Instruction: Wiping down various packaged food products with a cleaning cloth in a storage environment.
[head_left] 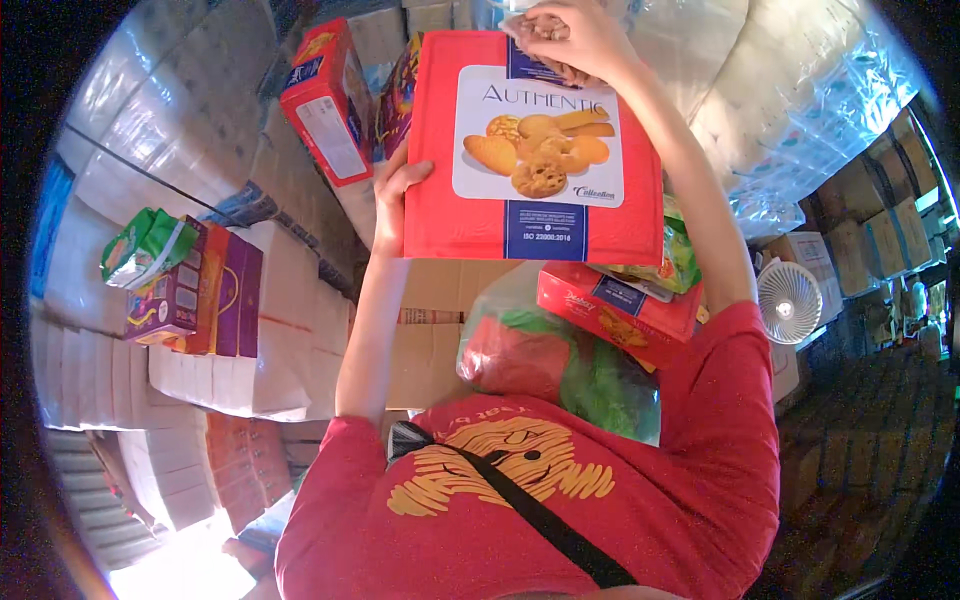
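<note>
Upright in front of me stands a flat red box of biscuits [435,110], with a white panel picturing assorted biscuits and a dark blue band. My left hand [395,200] is closed round its left edge, thumb on the front face. At the box's top edge, my right hand [578,42] is closed on a small clear packet of brown pieces [545,28], which look like nuts. That packet overlaps the top of the blue band. Below the box, by my right arm, lie a second red biscuit box [612,318] and a green-and-yellow packet [680,250].
Clear plastic bags with red and green contents [540,365] lie near my chest. Another red box [328,110] stands at far left. Purple gift boxes [225,290] and a green bag [150,248] rest on wrapped white packs [200,385]. A white fan [790,300] is at right.
</note>
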